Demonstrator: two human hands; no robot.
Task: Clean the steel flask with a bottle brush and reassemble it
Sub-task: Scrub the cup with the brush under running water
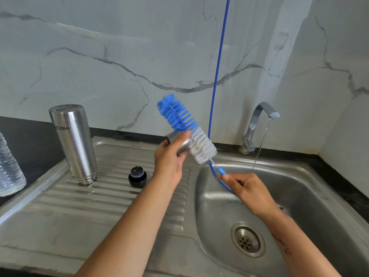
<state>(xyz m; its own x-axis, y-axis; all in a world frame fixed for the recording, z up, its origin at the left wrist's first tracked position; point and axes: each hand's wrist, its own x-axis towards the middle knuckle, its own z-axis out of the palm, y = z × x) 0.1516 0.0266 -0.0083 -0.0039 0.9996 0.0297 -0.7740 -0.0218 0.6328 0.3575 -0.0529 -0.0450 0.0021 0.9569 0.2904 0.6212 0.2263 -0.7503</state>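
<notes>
A steel sink with a ribbed drainboard fills the lower half of the frame, its basin at lower right. A tap at right of centre runs a thin stream of water into the basin.

The steel flask stands upside down on the drainboard at centre left, mouth down, its long axis near vertical and leaning slightly left at the top. It is well apart from both hands.

The bottle brush sits at frame centre, its long axis running diagonally: blue bristle tip toward upper left, white bristles lower right, thin handle continuing down to the right hand, which pinches the handle's blue end between thumb and curled fingers.

The left hand grips a small steel cap, fingers wrapped around it, with the cap pressed against the white bristles just left of the brush.

A black stopper rests on the drainboard between the flask and the left hand, touching neither.

A blue cord hangs down the marble wall behind the brush.
</notes>
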